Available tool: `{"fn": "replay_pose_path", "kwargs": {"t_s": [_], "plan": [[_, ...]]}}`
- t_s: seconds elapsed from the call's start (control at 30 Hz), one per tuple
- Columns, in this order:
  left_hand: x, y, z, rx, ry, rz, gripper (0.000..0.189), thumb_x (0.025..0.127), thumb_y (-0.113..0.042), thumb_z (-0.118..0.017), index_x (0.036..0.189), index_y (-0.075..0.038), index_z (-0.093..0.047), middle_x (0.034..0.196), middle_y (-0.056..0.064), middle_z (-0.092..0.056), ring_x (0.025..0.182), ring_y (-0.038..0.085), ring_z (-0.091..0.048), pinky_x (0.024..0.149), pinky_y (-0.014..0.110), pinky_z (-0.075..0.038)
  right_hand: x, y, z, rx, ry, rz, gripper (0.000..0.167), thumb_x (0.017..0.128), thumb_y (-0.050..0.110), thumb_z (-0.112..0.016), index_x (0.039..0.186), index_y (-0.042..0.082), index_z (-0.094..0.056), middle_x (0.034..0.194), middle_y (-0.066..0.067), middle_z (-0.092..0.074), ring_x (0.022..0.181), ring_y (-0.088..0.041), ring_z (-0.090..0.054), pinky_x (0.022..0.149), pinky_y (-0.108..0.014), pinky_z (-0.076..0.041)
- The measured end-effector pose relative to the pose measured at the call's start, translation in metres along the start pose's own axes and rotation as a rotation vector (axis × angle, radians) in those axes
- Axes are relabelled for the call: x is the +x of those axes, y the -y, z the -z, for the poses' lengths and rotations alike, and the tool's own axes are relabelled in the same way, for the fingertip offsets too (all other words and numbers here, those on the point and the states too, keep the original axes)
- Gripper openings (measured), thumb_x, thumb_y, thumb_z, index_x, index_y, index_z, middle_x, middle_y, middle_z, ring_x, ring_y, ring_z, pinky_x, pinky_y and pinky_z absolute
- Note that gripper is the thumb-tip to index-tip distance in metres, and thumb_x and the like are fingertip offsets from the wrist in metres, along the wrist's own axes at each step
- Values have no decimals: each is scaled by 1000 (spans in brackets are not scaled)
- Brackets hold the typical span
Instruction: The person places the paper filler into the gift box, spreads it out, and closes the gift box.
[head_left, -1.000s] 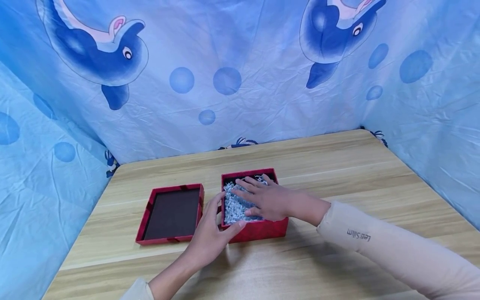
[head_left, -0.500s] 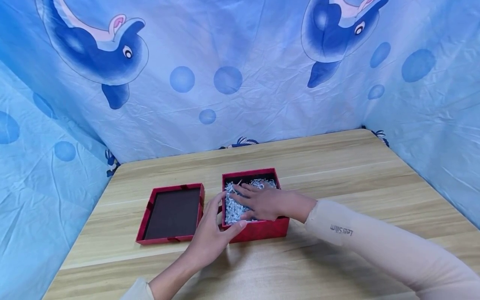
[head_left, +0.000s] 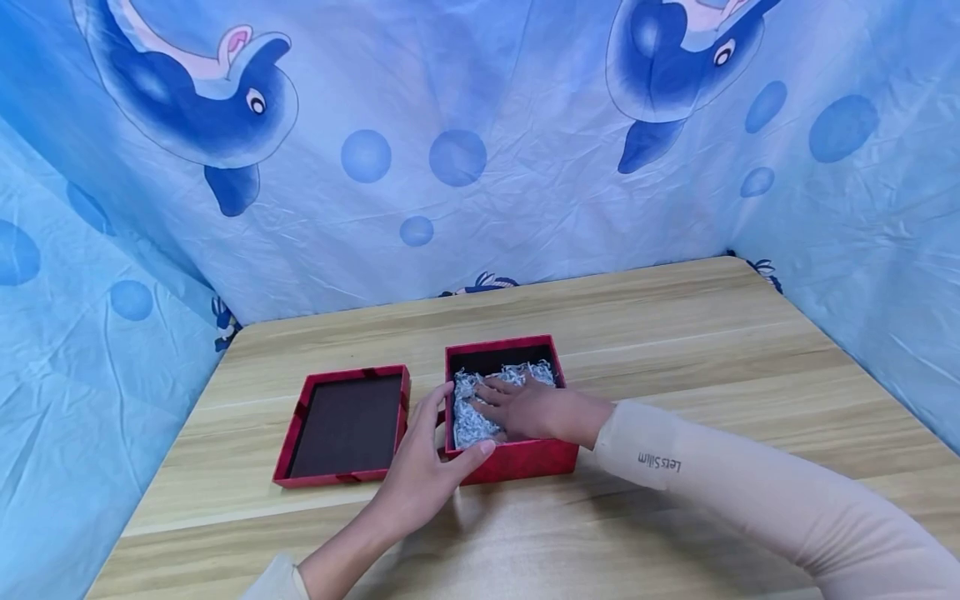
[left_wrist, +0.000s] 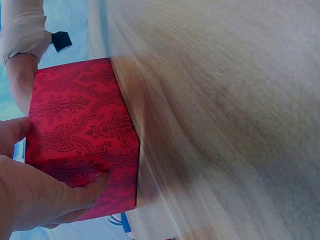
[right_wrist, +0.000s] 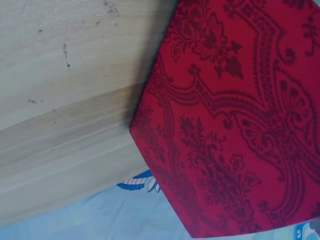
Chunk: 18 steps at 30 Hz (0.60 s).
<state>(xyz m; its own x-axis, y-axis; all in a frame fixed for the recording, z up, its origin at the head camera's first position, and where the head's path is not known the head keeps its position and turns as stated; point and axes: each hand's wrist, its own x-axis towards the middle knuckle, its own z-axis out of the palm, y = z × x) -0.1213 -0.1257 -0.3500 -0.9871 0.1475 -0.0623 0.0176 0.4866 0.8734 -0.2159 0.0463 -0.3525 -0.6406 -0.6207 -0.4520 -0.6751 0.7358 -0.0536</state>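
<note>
A red patterned box (head_left: 525, 460) with a dark inside stands uncovered on the table, holding pale blue-grey shredded paper (head_left: 471, 423). My left hand (head_left: 420, 479) holds the box at its near left corner, thumb at the front rim and fingers along the left side. In the left wrist view, that hand (left_wrist: 40, 192) lies against the patterned wall. Inside the box, my right hand (head_left: 528, 408) presses on the shredded paper with its fingers spread; its fingertips are partly sunk among the strands. The right wrist view shows the box's outer wall (right_wrist: 235, 115) but no hand.
The red box lid (head_left: 345, 429) lies upturned to the left of the box, its dark inside facing up. Both rest on a wood-grain table (head_left: 660, 325). A blue dolphin-print cloth (head_left: 525, 217) hangs behind the table and along its sides.
My right hand has moved down and slightly left into the box, pressing the shredded paper lower, so more dark inner wall shows at the back. The left hand and lid stay put.
</note>
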Motion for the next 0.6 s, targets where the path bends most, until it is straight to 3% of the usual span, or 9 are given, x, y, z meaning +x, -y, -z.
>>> {"fn": "replay_pose_path", "kwargs": {"t_s": [0.3, 0.6], "plan": [[1, 1, -1, -6, -1, -4, 88, 83, -45, -72, 151, -29, -19, 154, -2, -22, 136, 39, -36, 92, 46, -51, -8, -4, 15, 55, 5, -4, 68, 94, 48, -53, 153, 38, -19, 161, 10, -9, 148, -19, -7, 113, -55, -20], [1, 2, -1, -17, 11, -9, 87, 84, -44, -72, 151, -28, -19, 154, -2, -22, 137, 39, -35, 92, 45, -50, -35, -8, 40, 196, -64, 9, 71, 93, 47, -56, 153, 34, -20, 161, 9, -9, 148, -20, -2, 115, -57, -9]]}}
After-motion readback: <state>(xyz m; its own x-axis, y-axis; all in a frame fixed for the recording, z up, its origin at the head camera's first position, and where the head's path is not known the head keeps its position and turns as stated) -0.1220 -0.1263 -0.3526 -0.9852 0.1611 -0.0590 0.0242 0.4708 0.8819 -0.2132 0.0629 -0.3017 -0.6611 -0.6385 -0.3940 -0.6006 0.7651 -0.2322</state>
